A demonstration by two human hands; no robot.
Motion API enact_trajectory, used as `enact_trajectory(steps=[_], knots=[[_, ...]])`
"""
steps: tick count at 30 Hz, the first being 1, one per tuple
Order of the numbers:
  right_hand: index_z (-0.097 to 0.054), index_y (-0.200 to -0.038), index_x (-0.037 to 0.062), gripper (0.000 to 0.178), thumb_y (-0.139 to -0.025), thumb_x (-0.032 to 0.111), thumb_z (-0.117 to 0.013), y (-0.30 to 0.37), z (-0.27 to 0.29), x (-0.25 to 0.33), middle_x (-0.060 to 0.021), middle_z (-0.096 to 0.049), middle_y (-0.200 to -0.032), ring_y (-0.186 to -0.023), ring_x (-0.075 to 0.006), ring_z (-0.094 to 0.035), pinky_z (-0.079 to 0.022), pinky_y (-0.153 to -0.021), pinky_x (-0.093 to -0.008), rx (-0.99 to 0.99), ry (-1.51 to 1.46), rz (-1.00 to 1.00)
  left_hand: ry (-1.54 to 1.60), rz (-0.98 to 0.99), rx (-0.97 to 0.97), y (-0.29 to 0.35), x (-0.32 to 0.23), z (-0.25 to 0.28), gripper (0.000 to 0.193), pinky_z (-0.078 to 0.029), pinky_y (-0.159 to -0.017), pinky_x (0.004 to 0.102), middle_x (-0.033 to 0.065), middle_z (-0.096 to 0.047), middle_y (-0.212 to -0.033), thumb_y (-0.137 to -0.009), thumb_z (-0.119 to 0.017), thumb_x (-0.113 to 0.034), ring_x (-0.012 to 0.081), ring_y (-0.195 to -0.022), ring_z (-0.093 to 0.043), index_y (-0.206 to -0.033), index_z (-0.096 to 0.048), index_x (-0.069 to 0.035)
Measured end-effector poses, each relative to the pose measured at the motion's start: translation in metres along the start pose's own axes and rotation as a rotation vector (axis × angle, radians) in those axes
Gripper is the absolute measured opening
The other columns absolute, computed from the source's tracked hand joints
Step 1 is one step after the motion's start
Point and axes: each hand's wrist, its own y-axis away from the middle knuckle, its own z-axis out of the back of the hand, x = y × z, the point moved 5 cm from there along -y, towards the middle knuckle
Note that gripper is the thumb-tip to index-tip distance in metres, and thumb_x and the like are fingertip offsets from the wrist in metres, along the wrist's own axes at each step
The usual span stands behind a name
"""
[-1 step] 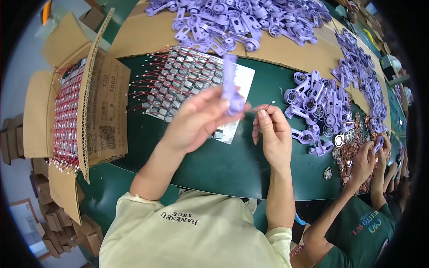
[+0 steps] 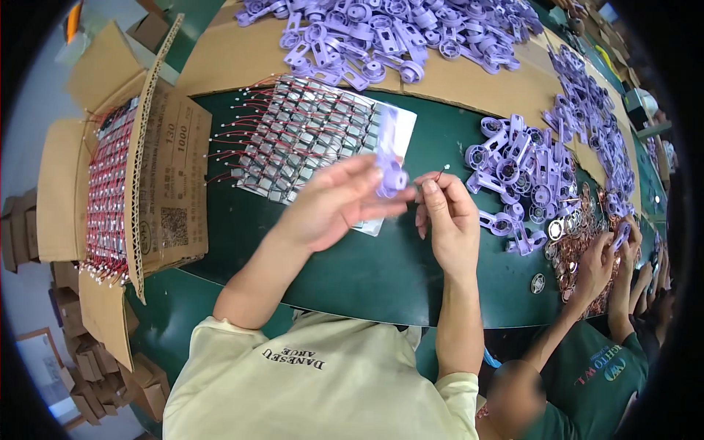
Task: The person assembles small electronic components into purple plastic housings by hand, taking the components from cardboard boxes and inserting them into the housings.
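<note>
My left hand [image 2: 330, 204] is closed on a purple plastic housing [image 2: 393, 173], held up over the bench and slightly blurred. The housing has a long narrow body and a rounded end. Close by on the right, my right hand [image 2: 451, 216] pinches a thin wire lead [image 2: 441, 173]; a small white connector shows above its fingertips. What hangs at the lead's other end cannot be made out. Behind my left hand, rows of small silver motors [image 2: 290, 136] with red wires lie on a white sheet [image 2: 402, 136].
An open cardboard box [image 2: 172, 172] of wired motors [image 2: 114, 191] stands at left. Purple housings are heaped on cardboard [image 2: 242, 59] at the back, with a smaller pile [image 2: 517, 165] at right. Beside copper-coloured parts [image 2: 579, 257], a co-worker's hands [image 2: 598, 268] work on the green bench [image 2: 352, 282].
My left hand has shifted slightly right with the purple housing, bringing it nearer my right hand. The housing's upper end has tilted a little to the right. My right hand stays nearly still.
</note>
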Motion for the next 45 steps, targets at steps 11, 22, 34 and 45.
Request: enact_trajectory(steps=[11, 22, 34, 45], knots=[[-0.058, -0.097, 0.0014, 0.01, -0.094, 0.01, -0.061, 0.005, 0.013, 0.0, -0.0001, -0.059, -0.068, -0.059, -0.0048, -0.052, -0.041, -0.054, -0.0209, -0.218, 0.294, 0.054, -0.381, 0.049, -0.138, -0.011, -0.003, 0.023, 0.039, -0.052, -0.091, 0.0313, 0.0113, -0.059, -0.118, -0.092, -0.06, -0.008, 0.0205, -0.104, -0.063, -0.128, -0.047, 0.003], [-0.058, -0.085, -0.0001, 0.009, -0.086, 0.004, -0.066, 0.013, -0.004, 0.01, -0.0043, -0.06, -0.071, -0.057, -0.0057, -0.053, -0.042, -0.049, -0.0213, -0.245, 0.392, 0.189, -0.374, -0.037, -0.075, -0.014, 0.012, 0.015, 0.036, -0.052, -0.089, 0.0318, 0.0084, -0.06, -0.119, -0.093, -0.062, -0.012, 0.0166, -0.106, -0.061, -0.126, -0.05, -0.002], [-0.057, -0.079, 0.0009, 0.01, -0.082, 0.003, -0.066, 0.01, -0.009, 0.014, -0.0049, -0.055, -0.069, -0.054, -0.0106, -0.051, -0.042, -0.049, -0.0251, -0.229, 0.522, 0.198, -0.304, 0.038, -0.065, -0.011, 0.023, 0.006, 0.04, -0.052, -0.094, 0.0385, 0.016, -0.051, -0.135, -0.101, -0.046, -0.017, 0.0224, -0.115, -0.057, -0.137, -0.044, 0.001], [-0.056, -0.078, 0.0009, 0.011, -0.081, 0.003, -0.066, 0.011, -0.008, 0.015, -0.0063, -0.056, -0.07, -0.054, -0.0118, -0.052, -0.043, -0.049, -0.0266, -0.254, 0.521, 0.177, -0.254, 0.001, -0.065, -0.012, 0.024, 0.004, 0.035, -0.052, -0.093, 0.0367, 0.0084, -0.056, -0.117, -0.096, -0.057, -0.011, 0.0169, -0.108, -0.058, -0.127, -0.042, -0.005]])
